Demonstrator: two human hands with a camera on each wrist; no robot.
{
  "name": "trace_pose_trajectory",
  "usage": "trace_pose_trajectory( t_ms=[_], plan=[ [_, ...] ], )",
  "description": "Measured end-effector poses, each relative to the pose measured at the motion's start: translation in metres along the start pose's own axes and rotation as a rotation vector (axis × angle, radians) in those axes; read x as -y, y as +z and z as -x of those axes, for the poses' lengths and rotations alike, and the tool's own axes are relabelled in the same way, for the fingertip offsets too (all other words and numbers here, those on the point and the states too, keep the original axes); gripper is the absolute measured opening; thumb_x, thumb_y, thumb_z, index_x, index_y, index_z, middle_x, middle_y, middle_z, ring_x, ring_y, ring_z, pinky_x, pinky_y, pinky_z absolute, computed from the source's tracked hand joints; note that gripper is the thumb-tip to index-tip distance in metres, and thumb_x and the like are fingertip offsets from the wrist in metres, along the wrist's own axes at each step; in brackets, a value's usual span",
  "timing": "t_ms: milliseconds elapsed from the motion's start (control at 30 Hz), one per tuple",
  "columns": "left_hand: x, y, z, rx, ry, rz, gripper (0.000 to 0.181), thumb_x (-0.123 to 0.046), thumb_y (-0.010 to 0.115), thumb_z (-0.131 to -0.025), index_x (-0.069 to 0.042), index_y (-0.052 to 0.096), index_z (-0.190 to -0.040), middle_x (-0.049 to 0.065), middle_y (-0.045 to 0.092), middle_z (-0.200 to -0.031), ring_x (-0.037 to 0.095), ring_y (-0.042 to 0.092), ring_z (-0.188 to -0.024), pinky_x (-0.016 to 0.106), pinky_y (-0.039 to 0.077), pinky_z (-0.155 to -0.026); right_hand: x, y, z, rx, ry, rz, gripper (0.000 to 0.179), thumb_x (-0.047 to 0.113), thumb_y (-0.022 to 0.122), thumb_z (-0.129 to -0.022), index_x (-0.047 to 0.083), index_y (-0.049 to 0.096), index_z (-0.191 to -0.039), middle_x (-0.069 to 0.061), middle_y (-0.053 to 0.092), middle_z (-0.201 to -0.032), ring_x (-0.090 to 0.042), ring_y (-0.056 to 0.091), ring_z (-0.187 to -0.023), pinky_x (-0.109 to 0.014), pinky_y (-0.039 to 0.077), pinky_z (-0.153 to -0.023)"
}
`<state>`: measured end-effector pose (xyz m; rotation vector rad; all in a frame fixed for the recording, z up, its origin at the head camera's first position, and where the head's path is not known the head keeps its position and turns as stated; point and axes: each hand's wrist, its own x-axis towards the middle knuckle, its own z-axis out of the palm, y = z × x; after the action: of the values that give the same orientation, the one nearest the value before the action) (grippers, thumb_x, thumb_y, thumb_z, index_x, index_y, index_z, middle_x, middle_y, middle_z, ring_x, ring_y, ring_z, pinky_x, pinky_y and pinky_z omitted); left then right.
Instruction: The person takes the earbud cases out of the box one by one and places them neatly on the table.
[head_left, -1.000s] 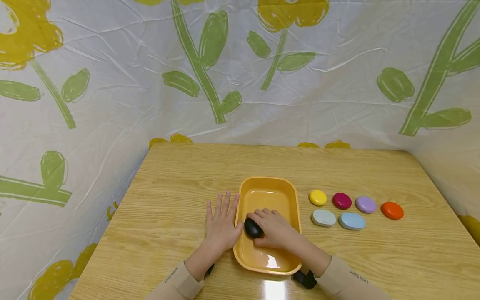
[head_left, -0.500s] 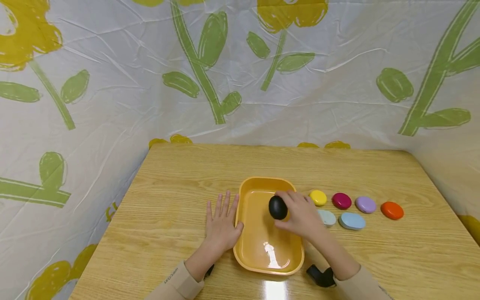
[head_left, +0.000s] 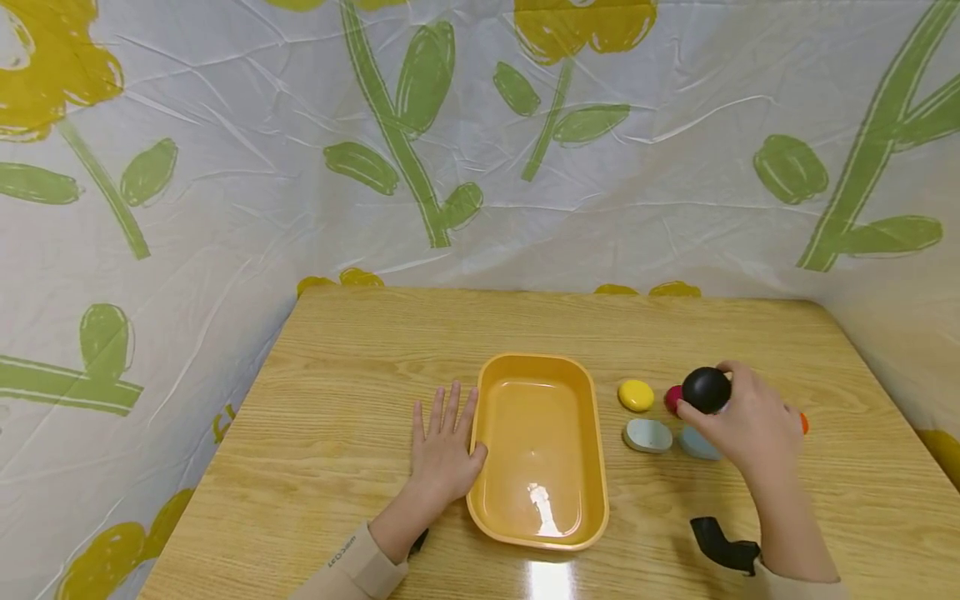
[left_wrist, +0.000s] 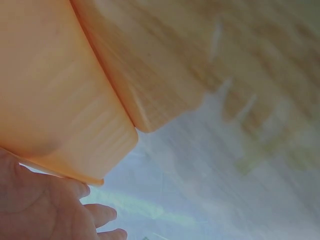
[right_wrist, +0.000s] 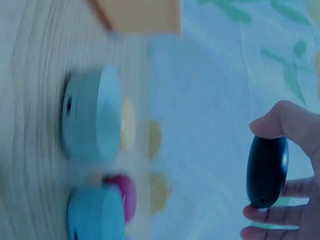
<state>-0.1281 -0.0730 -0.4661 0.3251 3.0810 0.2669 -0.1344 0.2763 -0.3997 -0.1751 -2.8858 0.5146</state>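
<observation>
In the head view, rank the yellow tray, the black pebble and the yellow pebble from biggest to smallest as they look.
1. Yellow tray, by far the largest.
2. Black pebble, held up by the right hand; being raised nearer the camera may enlarge it.
3. Yellow pebble, slightly smaller-looking.

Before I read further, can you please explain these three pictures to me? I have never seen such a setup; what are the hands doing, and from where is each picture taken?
There is no machine here: a person works with two bare hands. The large picture comes from a camera on the person's head; the two blurry ones come from cameras on the wrists. On the wooden table stands an empty yellow tray. The left hand lies flat beside it, touching its edge. The right hand holds a black pebble in the air, above a group of coloured pebbles: yellow, pale grey, and others partly hidden. The right wrist picture shows the black pebble pinched between thumb and fingers.
</observation>
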Motion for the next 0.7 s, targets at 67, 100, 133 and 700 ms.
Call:
trace_pose_trajectory(
  t_ms=[67,100,133,700],
  plan=[
    [0.000,0.000,0.001,0.002,-0.002,0.003,0.070,-0.042,0.041,-0.089,-0.021,0.011,-0.149,0.008,0.006,-0.154,0.029,0.003,-0.140,0.054,-0.002,-0.108,-0.013,-0.001,0.001,0.031,0.067,0.007,0.083,0.054,0.065,-0.072,-0.005,0.038,-0.125,-0.035,0.048,-0.112,-0.051,0.047,-0.090,-0.064,0.031,-0.071],
    [0.000,0.000,0.000,0.002,-0.002,0.006,0.070,-0.042,0.041,-0.089,-0.021,0.011,-0.149,0.008,0.006,-0.154,0.029,0.002,-0.140,0.054,-0.003,-0.108,-0.020,-0.001,0.002,0.050,0.096,0.006,0.085,0.055,0.063,-0.073,-0.006,0.036,-0.125,-0.036,0.046,-0.113,-0.051,0.047,-0.089,-0.063,0.031,-0.070],
    [0.000,0.000,0.000,0.003,-0.002,0.008,0.070,-0.042,0.041,-0.089,-0.021,0.010,-0.149,0.008,0.006,-0.154,0.029,0.002,-0.140,0.054,-0.003,-0.108,-0.027,-0.001,0.003,0.068,0.125,0.010,0.087,0.058,0.061,-0.074,-0.007,0.035,-0.126,-0.036,0.045,-0.112,-0.051,0.046,-0.089,-0.062,0.031,-0.068],
    [-0.001,-0.001,0.000,0.002,0.000,-0.003,0.069,-0.043,0.041,-0.090,-0.020,0.011,-0.149,0.008,0.006,-0.154,0.030,0.002,-0.140,0.055,-0.001,-0.108,-0.091,0.017,0.010,0.282,0.500,0.034,0.104,0.070,0.051,-0.072,-0.018,0.025,-0.121,-0.041,0.041,-0.104,-0.053,0.040,-0.091,-0.066,0.029,-0.072]
  ],
)
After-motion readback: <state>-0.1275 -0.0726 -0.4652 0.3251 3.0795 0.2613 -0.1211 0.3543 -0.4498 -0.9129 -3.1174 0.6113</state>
